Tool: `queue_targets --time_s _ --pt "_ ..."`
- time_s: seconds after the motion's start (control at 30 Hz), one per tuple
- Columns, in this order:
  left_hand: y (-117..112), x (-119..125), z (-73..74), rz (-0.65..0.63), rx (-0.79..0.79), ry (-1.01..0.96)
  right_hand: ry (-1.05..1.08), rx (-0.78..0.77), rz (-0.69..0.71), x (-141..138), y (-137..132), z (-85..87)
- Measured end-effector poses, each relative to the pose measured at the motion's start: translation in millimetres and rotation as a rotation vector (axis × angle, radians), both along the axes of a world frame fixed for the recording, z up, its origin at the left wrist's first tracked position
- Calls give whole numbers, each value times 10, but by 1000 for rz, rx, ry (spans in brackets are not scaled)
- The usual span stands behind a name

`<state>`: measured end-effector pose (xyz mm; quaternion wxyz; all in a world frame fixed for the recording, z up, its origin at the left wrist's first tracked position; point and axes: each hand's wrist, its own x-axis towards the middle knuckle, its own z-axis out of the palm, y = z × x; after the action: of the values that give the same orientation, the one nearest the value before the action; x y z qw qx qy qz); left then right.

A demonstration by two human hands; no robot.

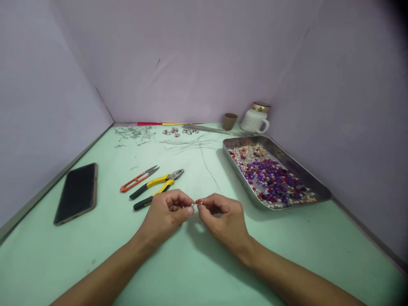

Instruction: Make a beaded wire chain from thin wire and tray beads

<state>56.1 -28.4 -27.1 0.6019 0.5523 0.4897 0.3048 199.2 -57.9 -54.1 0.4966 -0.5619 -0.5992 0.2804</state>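
My left hand (172,210) and my right hand (223,214) meet above the middle of the table, thumbs and fingertips pinched. Between them is a small string of beads (196,202), with a red bead and pale ones showing; both hands grip it, and most of it is hidden by fingers. Just beyond my left hand lie pliers (159,185) with yellow and black handles, jaws pointing away to the right. Orange thread snips (139,178) rest to their left. On the right, a metal tray (244,187) holds many purple, red, white and dark beads.
A phone (76,193) lies at the left. Toward the back are wire scraps (135,134), finished-looking bead rings (176,132), loose thin wires (189,145) and a bundle of straight wires (216,129). A brown cup (230,122) and a white lidded mug (254,120) stand near the walls.
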Motion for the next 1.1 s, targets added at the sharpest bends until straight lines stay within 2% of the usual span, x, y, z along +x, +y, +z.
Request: queue_targets --time_s 0.13,0.23,0.37,0.43,0.6,0.67,0.77,0.83,0.97,1.1 --pt "-14 4 22 10 0 -10 26 -44 13 -6 -12 -11" --pt "-10 -1 -14 28 -28 -42 135 -157 57 -5 3 5" --pt "11 -19 -100 60 -54 -109 545 -442 199 27 65 38" --pt "19 -21 -123 57 -59 -126 721 -512 229 51 99 40" --pt "6 10 -95 21 -71 -109 790 -423 277 79 141 -6" --pt "-12 26 -73 47 -48 -81 805 -361 278 74 145 -26" --pt "-40 37 -64 133 126 8 906 -326 182 65 149 -31" --pt "-52 33 -78 150 306 99 984 -406 144 62 150 -17" --pt "-45 15 -130 45 583 246 1066 -631 289 67 149 13" --pt "-25 1 -167 -44 712 254 1118 -677 327 75 161 17"
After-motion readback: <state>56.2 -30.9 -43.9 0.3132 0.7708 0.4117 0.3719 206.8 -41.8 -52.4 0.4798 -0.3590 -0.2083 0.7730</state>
